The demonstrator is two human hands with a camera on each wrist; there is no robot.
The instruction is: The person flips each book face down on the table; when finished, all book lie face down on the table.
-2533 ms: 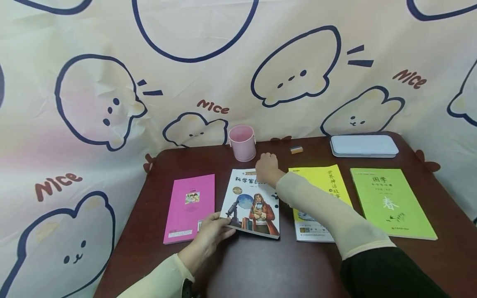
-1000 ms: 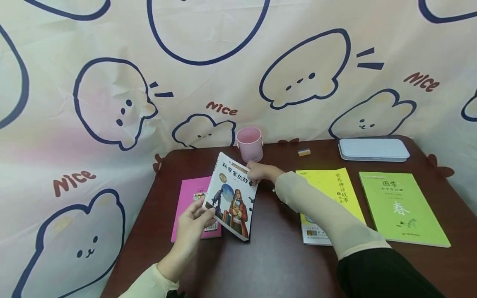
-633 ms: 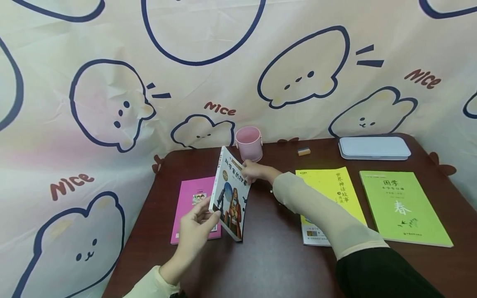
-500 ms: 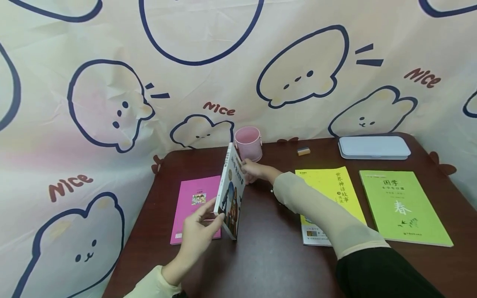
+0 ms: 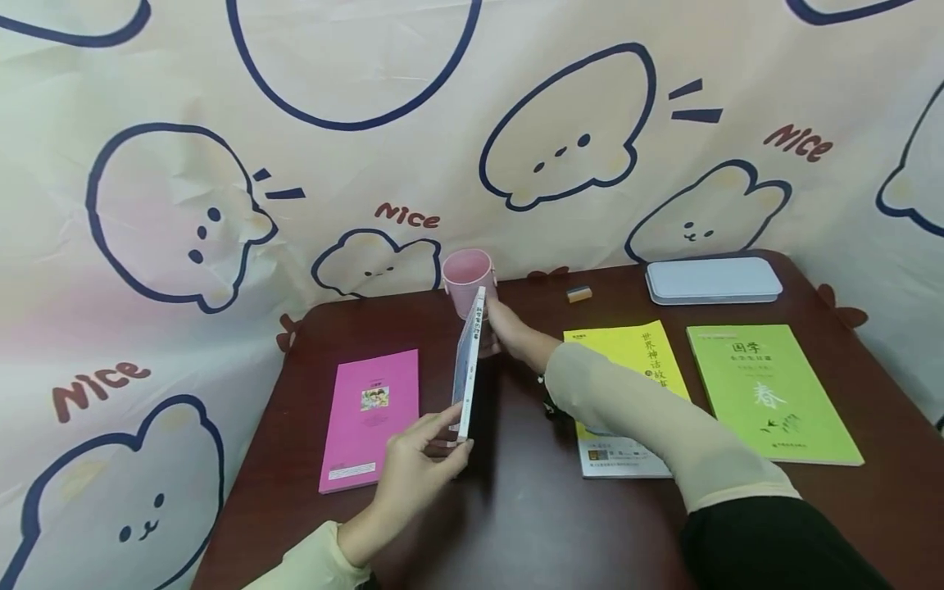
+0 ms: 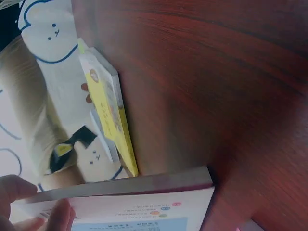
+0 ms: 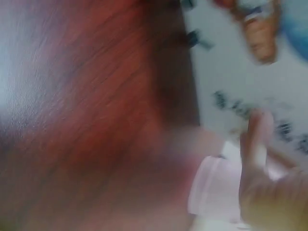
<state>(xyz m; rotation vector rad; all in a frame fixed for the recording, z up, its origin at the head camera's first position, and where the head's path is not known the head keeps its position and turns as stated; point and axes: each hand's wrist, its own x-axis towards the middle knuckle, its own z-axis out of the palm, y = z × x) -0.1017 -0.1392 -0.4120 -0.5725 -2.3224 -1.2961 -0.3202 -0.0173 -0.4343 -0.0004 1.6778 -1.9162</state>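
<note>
A white paperback book (image 5: 472,369) stands on edge between both hands, its narrow lettered spine turned up toward the head camera. My left hand (image 5: 416,467) pinches the near end, thumb on one side and fingers on the other. At the far end my right hand (image 5: 510,328) grips it; in the blurred right wrist view the thumb lies across the printed front cover (image 7: 226,72). The left wrist view shows the back cover (image 6: 144,219) and page edges, close over the dark table. A pink book (image 5: 376,410) lies flat to the left.
Right of the hands lie a yellow book (image 5: 619,344), partly under the right sleeve, and a green book (image 5: 774,401). A pink bucket (image 5: 466,274) stands just behind the held book. Farther right are a small eraser (image 5: 579,294) and a pale blue case (image 5: 714,280).
The white book was flat, cover up, between the pink and yellow books. Both hands have lifted it and swung it onto edge, so the spine now faces up.
</note>
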